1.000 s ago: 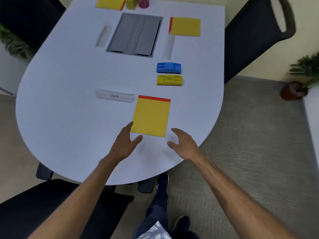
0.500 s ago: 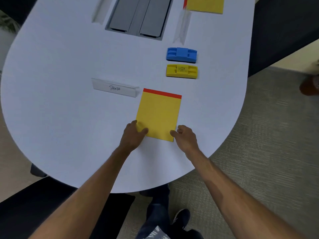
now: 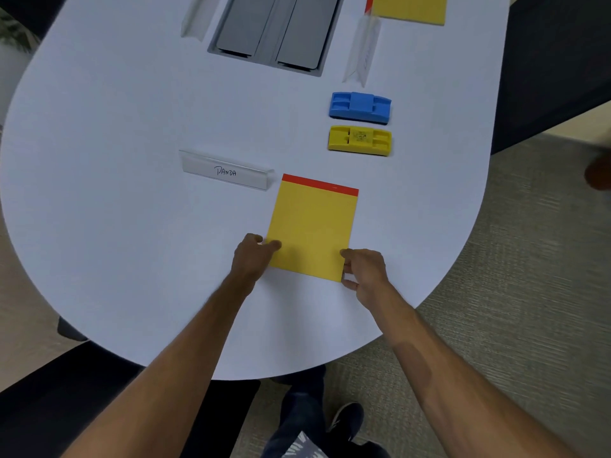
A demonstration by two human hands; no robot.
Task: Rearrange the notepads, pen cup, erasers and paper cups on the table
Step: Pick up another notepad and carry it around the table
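A yellow notepad (image 3: 314,226) with a red top strip lies flat near the front edge of the white table (image 3: 115,193). My left hand (image 3: 253,257) pinches its near left corner, thumb on top. My right hand (image 3: 365,271) grips its near right corner, fingers curled around the edge. Beyond the pad lie a yellow eraser (image 3: 359,140) and, just behind it, a blue eraser (image 3: 360,107). A second yellow notepad (image 3: 410,8) sits at the far right, cut off by the frame. No pen cup or paper cups are in view.
A clear name plate reading "PANDA" (image 3: 226,170) stands left of the near notepad. A grey cable hatch (image 3: 274,31) is set into the table's middle, flanked by two more clear name plates (image 3: 362,47) (image 3: 195,14). Dark chairs stand at lower left and upper right.
Both hands have moved from hovering in front of the near notepad to closing on its two near corners. The camera has moved closer over the table.
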